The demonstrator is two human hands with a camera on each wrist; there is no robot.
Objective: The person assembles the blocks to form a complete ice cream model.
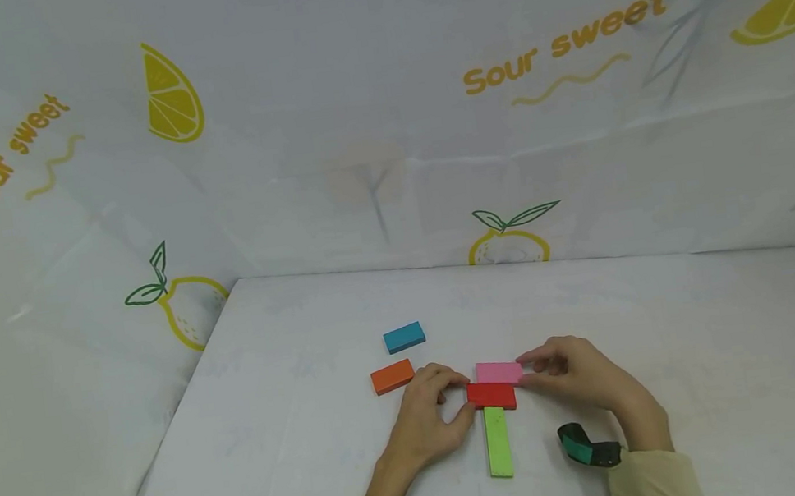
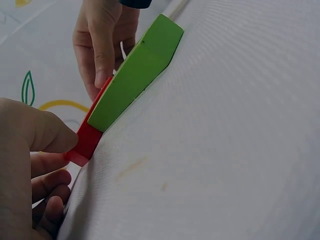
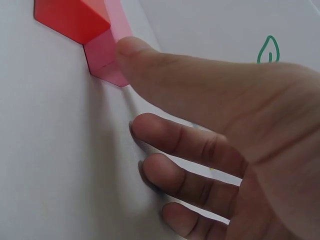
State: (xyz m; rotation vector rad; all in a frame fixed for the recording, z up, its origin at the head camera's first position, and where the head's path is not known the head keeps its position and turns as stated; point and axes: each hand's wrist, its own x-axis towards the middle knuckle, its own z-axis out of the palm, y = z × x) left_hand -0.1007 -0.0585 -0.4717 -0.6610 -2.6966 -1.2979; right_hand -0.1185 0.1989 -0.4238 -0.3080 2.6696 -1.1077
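My left hand [image 1: 429, 414] pinches the left end of a red block [image 1: 491, 396] between thumb and forefinger. Right behind it lies a pink block [image 1: 498, 373], set a little to the right. My right hand [image 1: 584, 374] has thumb and forefinger at the right end of that pink block, pinching it. A light green block [image 1: 498, 442] points toward me, its far end against the red one. In the left wrist view, my thumb presses the red block [image 2: 85, 145] near the green block [image 2: 135, 75]. The right wrist view shows my thumb on the pink block [image 3: 107, 57], the forefinger hidden behind.
An orange block [image 1: 393, 377] lies just beyond my left hand, and a blue block [image 1: 404, 337] sits farther back. All rest on a white-covered table [image 1: 278, 428]. Behind it rises a white sheet [image 1: 321, 108] printed with lemons and lettering.
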